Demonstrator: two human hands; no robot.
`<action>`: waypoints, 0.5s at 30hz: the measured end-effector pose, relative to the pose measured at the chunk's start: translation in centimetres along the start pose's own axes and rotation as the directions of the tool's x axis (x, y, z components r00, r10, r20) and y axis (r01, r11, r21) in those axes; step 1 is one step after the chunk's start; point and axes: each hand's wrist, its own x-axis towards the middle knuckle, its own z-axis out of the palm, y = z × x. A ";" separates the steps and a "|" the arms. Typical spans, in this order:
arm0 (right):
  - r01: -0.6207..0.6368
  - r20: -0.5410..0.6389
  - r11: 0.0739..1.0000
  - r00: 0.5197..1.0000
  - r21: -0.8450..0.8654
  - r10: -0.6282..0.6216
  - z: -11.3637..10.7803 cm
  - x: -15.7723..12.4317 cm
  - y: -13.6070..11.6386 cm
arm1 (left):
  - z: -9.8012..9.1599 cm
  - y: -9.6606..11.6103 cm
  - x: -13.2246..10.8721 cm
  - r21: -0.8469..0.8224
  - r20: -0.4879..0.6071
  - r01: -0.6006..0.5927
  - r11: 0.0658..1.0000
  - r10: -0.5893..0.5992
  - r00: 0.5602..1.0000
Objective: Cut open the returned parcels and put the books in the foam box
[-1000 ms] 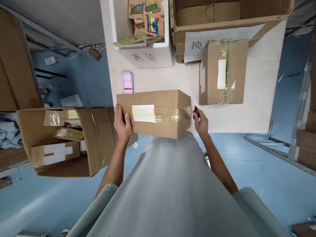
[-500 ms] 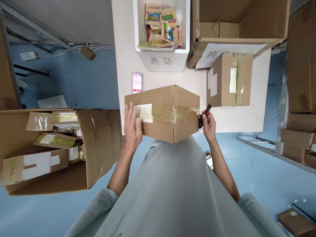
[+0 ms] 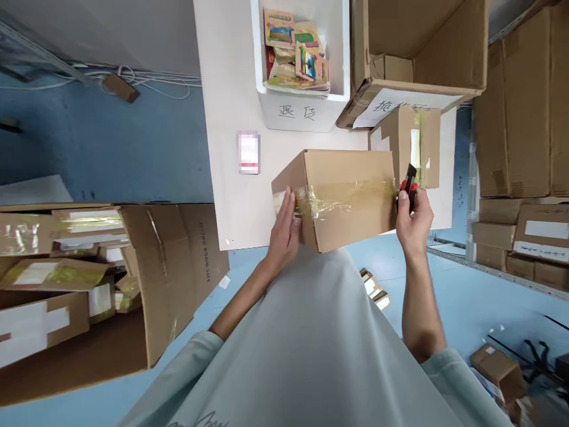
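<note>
Box [image 3: 351, 201] sits at the near edge of the table [image 3: 240, 207], between the two hands. Not much looks done: it is shut and not yet opened. Tape [image 3: 355, 193] runs across it, with no cut that I can see; its right end is hidden. The left hand [image 3: 284, 234] lies flat against its left end, gripping nothing. The right hand [image 3: 414, 222], just beside its right end, grips a knife [image 3: 409, 188].

Lighting: bright, diffuse. Glare: white streaks on glossy, yellowish transparent tape [image 3: 329, 205] across a brown rectangular cardboard carton [image 3: 355, 226]; pale sheen on smooth blue floor [image 3: 382, 255]. Shadow: deep inside large open brown cardboard box [image 3: 173, 279], left. Distortion: wide-angle stretching toward edges. Pixelation: small pale rectangular item with red band [image 3: 249, 152].
</note>
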 end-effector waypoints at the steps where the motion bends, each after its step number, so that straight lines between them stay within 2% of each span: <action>1: 0.009 -0.007 0.999 1.000 -0.033 -0.009 -0.2 0.2 -0.5 | 0.3 -0.5 -0.1 -0.032 0.001 -0.011 0.999 0.011 1.000; 7: 0.025 0.011 0.986 1.000 -0.163 -0.023 0.1 -0.1 -2.6 | -0.4 -1.8 -0.5 -0.104 -0.026 -0.005 0.995 0.003 1.000; 12: 0.085 0.011 0.970 0.996 -0.228 -0.084 -0.2 0.3 -3.0 | -0.5 -3.1 -0.6 -0.143 0.060 0.030 0.989 -0.021 0.998; 15: 0.143 0.028 0.937 0.990 -0.320 -0.141 -0.6 0.7 -3.2 | -0.5 -2.9 0.2 -0.122 0.083 -0.001 0.993 0.011 0.997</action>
